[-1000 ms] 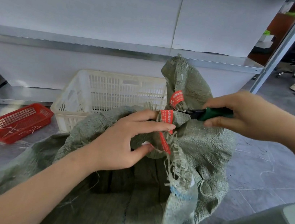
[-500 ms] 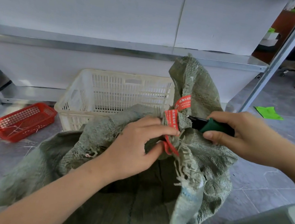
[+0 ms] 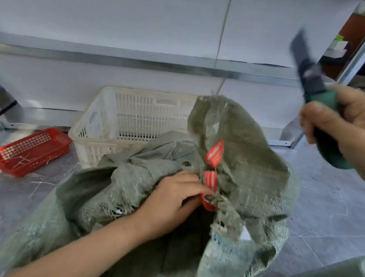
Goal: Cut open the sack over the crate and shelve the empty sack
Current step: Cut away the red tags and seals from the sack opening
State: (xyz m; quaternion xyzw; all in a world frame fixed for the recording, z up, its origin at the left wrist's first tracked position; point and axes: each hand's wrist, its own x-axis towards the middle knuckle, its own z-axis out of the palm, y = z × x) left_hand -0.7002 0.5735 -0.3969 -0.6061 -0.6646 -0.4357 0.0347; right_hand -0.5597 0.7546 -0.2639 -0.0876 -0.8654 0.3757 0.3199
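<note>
Head view: left hand (image 3: 172, 204) pinches the gathered neck of the green woven sack (image 3: 254, 172) at its red tie (image 3: 210, 180), fingers closed on the fabric. Right hand (image 3: 354, 129) is raised well clear at upper right, fist wrapped round a green-handled knife (image 3: 311, 83), blade blurred, pointing up-left. Sack sits on the floor just in front of the white crate (image 3: 132, 119); red basket (image 3: 29, 151) lies left.

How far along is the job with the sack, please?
Early on: the sack lies bunched before the white crate, red tie on its neck. The left hand grips there; the right hand holds the knife raised clear. Emptying and shelving remain.
</note>
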